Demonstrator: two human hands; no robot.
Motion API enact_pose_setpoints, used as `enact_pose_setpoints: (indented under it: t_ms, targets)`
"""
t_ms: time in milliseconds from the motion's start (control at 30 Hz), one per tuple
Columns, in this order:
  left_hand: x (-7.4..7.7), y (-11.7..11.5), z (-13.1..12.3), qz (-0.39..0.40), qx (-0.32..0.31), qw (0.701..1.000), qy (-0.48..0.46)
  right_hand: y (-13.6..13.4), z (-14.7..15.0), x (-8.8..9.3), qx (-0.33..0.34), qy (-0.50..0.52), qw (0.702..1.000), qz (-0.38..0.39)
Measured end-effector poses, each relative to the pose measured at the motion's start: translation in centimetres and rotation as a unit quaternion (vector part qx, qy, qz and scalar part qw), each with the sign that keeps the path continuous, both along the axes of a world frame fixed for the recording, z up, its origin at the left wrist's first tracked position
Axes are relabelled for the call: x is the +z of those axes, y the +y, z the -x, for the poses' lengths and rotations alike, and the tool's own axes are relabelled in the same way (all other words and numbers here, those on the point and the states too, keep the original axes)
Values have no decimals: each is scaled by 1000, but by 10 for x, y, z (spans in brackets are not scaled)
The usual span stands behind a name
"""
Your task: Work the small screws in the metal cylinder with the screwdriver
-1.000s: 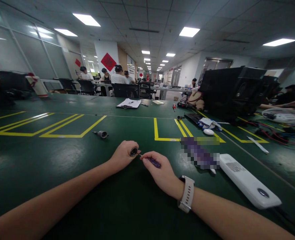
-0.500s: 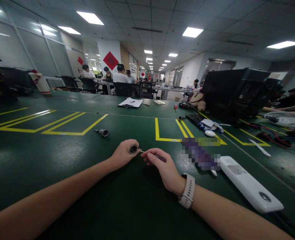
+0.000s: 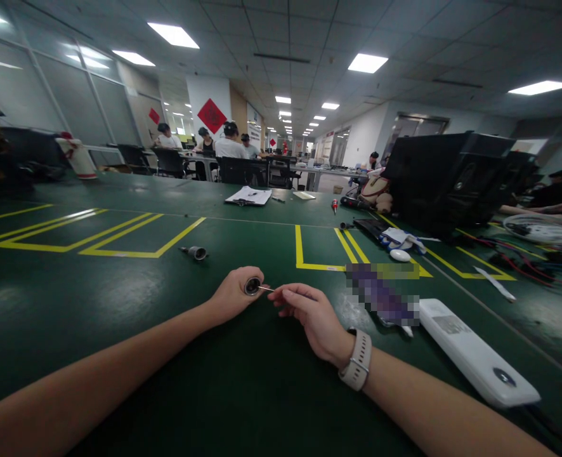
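My left hand (image 3: 236, 295) is closed around a hole saw (image 3: 252, 285), a short metal cup whose round, dark mouth faces me. Most of its body is hidden by the fingers. A thin screwdriver (image 3: 267, 289) is pinched in my right hand (image 3: 307, 317), its slim metal shaft pointing left. That shaft reaches the rim of the cup; whether its tip is inside or against the side, I cannot tell. Its handle, mostly covered by the hand, looks purple. Another metal hole saw (image 3: 197, 253) lies on its side on the green table (image 3: 176, 381), beyond my left hand.
Right of my hands lie a blurred purple packet (image 3: 380, 295) and a long white device (image 3: 476, 352) with a cable. Gloves (image 3: 399, 239), a white oval piece (image 3: 399, 255) and a red screwdriver (image 3: 335, 205) sit farther back. A clipboard (image 3: 248, 195) lies across the table; people sit beyond.
The right hand has turned slightly, covering more of the screwdriver's handle. The hole saw in the left hand has barely shifted. Everything else stays in place.
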State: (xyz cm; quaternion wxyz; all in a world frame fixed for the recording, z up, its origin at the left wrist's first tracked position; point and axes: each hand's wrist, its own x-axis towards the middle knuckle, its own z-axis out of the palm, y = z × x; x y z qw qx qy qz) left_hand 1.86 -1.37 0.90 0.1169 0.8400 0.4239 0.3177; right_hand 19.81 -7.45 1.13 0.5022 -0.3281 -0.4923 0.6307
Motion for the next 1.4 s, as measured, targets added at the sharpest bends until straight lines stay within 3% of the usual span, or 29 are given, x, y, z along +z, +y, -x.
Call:
enact_pose_setpoints:
  t_ms: [167,400,600,833,967,1167,1400]
  targets:
    - [-2,1,0,23,-2,999,-29,-1,2,-1,-17,-7,1000,-21]
    - [-1,3,-1,-20,40,997,56,-5,4,-3,-56,-119,988,-84]
    - [1,1,-1,-34,19,997,70,-1,3,-1,-35,-46,998,-26]
    - [2,-1,-1,36,-32,999,-8,6,-4,-2,13,59,997,44]
    - [1,1,-1,32,-20,999,-7,2,-1,-4,-14,40,999,6]
    - [-1,1,-1,-35,6,996,82,-2,3,-5,-42,-64,996,-52]
    - [3,0,-1,-28,-12,996,85,5,-3,-2,8,24,1000,17]
